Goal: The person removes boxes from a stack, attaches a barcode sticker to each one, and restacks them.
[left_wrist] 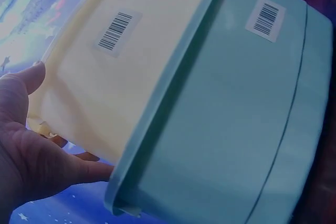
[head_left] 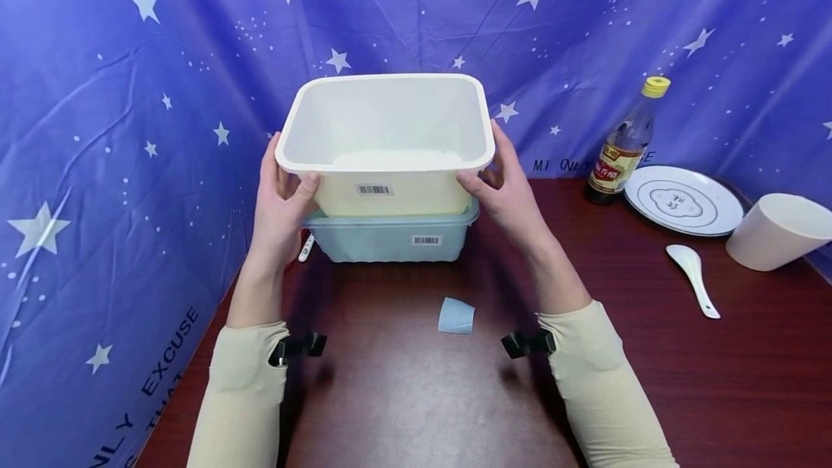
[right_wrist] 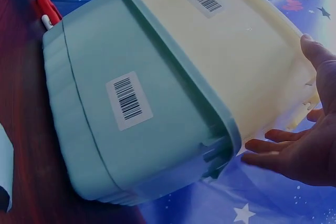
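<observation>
A cream plastic tub [head_left: 390, 197] sits nested in the top of a light blue tub [head_left: 390, 240] that stands on the dark wooden table. Each tub carries a barcode sticker on its near wall. My left hand [head_left: 282, 190] grips the cream tub's left end, thumb on the front wall under the rim. On the opposite end my right hand [head_left: 503, 186] grips it the same way. The left wrist view shows the cream tub [left_wrist: 121, 77] above the blue tub [left_wrist: 226, 129], with my left hand [left_wrist: 31, 145] at its side. My right hand [right_wrist: 304, 145] shows beside the cream tub [right_wrist: 236, 51].
A small pale blue piece [head_left: 456, 315] lies on the table in front of the tubs. A marker [head_left: 305, 248] lies left of the blue tub. At the right stand a bottle [head_left: 624, 146], a plate [head_left: 682, 201], a white spoon [head_left: 694, 276] and a cream cup [head_left: 776, 230]. Starred blue cloth surrounds the table.
</observation>
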`<state>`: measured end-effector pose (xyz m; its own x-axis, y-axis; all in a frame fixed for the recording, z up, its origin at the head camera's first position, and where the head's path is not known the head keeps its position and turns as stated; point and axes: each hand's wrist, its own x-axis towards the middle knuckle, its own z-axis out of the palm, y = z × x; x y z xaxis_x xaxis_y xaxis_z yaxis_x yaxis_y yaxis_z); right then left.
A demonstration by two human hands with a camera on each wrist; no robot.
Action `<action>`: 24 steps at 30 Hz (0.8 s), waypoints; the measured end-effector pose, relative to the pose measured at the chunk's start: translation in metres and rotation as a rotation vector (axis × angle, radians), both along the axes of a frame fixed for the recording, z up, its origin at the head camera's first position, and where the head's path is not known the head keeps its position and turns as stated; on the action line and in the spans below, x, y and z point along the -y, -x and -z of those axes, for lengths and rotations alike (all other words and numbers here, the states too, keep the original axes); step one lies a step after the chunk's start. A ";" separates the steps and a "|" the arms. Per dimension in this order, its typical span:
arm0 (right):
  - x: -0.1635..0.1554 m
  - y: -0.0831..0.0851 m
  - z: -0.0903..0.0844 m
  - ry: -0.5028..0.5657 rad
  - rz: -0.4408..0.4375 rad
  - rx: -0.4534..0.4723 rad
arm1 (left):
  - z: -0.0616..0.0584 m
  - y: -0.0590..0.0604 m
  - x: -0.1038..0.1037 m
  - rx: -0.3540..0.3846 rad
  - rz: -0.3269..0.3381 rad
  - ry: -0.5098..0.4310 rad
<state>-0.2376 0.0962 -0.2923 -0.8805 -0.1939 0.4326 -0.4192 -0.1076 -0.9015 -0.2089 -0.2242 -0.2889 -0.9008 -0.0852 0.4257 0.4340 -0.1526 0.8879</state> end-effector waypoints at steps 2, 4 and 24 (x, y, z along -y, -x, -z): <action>0.000 0.000 0.002 -0.001 0.002 0.045 | 0.003 0.002 0.000 0.009 -0.001 -0.010; 0.000 0.000 0.005 -0.001 0.000 0.083 | 0.005 0.004 0.000 0.018 -0.009 -0.015; -0.001 0.011 0.023 -0.076 0.046 0.180 | 0.014 0.010 0.009 0.088 -0.143 0.126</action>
<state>-0.2487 0.0972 -0.3150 -0.9510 -0.1782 0.2528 -0.2532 -0.0209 -0.9672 -0.2189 -0.2332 -0.3027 -0.9178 -0.1657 0.3609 0.3628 0.0193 0.9316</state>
